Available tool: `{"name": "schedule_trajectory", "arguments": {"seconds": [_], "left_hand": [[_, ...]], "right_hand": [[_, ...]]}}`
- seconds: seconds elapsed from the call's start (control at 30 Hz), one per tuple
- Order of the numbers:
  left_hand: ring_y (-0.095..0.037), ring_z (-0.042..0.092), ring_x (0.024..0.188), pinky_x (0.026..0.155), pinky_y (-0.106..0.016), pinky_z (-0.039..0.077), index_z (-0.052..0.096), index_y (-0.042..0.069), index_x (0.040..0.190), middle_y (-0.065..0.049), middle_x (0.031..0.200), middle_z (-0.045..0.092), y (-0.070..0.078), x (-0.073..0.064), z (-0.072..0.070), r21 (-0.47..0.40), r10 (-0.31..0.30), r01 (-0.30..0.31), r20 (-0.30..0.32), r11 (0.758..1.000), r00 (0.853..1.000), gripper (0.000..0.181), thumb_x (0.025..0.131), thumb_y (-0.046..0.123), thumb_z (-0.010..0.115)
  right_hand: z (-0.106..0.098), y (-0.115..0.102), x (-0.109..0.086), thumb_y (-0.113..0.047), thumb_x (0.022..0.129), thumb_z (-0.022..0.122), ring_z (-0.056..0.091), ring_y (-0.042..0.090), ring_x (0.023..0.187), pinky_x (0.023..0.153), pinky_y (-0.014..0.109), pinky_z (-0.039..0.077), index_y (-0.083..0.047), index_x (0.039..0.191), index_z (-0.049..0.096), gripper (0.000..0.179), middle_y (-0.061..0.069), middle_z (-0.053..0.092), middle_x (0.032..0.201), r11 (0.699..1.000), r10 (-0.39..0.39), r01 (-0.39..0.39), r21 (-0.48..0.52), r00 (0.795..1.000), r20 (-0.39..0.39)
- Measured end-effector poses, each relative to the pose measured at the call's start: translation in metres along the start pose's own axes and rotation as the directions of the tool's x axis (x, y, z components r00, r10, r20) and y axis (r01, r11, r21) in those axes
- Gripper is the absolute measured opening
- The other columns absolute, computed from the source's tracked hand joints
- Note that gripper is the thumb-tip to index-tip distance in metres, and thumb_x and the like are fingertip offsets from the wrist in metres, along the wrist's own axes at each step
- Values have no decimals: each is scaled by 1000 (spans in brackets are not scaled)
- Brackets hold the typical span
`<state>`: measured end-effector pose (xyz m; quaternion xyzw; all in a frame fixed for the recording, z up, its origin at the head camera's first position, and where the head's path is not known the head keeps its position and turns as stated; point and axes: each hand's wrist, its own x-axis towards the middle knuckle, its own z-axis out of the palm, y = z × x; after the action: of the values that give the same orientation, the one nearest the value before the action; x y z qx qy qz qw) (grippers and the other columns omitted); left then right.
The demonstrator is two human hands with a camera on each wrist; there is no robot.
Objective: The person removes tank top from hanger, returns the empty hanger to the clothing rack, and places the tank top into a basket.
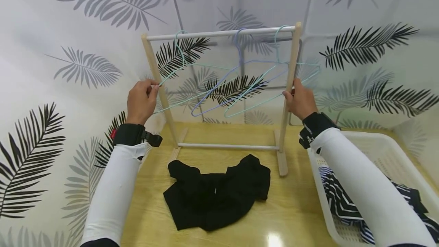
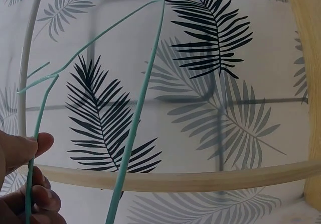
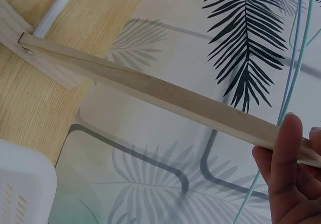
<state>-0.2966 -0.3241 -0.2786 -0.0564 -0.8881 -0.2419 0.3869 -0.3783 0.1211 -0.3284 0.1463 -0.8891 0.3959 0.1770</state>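
Observation:
My left hand [image 1: 141,100] pinches the left arm of a mint-green wire hanger [image 2: 134,126], which hooks over the rack's white top rail. On the other side, my right hand [image 1: 302,100] grips the right wooden post [image 3: 175,96] of the small clothes rack, thumb and fingers around it. A blue hanger [image 1: 239,50] hangs mid-rail, and a second green hanger [image 1: 276,45] hangs near the right post. Below, on the wooden table [image 1: 291,209], a black garment [image 1: 216,201] lies spread in front of the rack.
At the right, under my right forearm, stands a white plastic basket [image 1: 322,197] with striped clothes [image 1: 337,193] in it. A leaf-patterned curtain [image 1: 82,68] rises behind the rack and along the left side. A white lower rail [image 1: 228,146] joins the rack's feet.

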Motion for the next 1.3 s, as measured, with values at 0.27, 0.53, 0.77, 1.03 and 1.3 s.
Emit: {"name": "schedule_trajectory", "arguments": {"seconds": [0.27,0.53,0.77,1.03,1.3], "left_hand": [[-28,42,69,64,-38,28,69,1,110,-13,74,46,-2,-1,8,26,28,-29,26,999,999,21,98,10,55],[-31,46,79,71,-43,34,64,-1,115,-17,86,53,-2,11,7,-17,38,-36,93,999,995,23,99,5,48],[-34,55,99,85,-49,43,51,6,133,-19,109,55,2,15,4,-51,16,-9,127,999,992,38,96,13,52],[-37,44,119,97,-52,36,48,9,137,-21,130,42,16,2,-9,-72,59,-52,101,996,993,46,94,22,57],[-36,37,130,100,-57,34,45,19,142,-16,144,31,41,-20,-24,-122,136,-118,154,986,979,56,91,34,62]], "right_hand": [[0,2,0,-16,101,50,64,34,71,56,38,54,1,119,42,27,24,61,97,1000,29,-28,-2,999,32],[-5,-5,-1,-15,100,51,64,33,68,56,37,54,3,117,43,26,26,61,97,1000,21,-21,17,999,37],[-7,-4,0,-15,100,51,66,34,71,59,39,54,3,120,42,28,27,62,101,999,23,-24,32,999,49],[0,-1,0,-14,100,52,65,38,80,59,37,56,3,121,42,29,28,62,103,999,10,-13,52,999,41],[-4,-2,-2,-19,101,50,65,42,85,65,43,56,3,127,40,36,30,60,109,999,18,-22,45,997,75]]}}
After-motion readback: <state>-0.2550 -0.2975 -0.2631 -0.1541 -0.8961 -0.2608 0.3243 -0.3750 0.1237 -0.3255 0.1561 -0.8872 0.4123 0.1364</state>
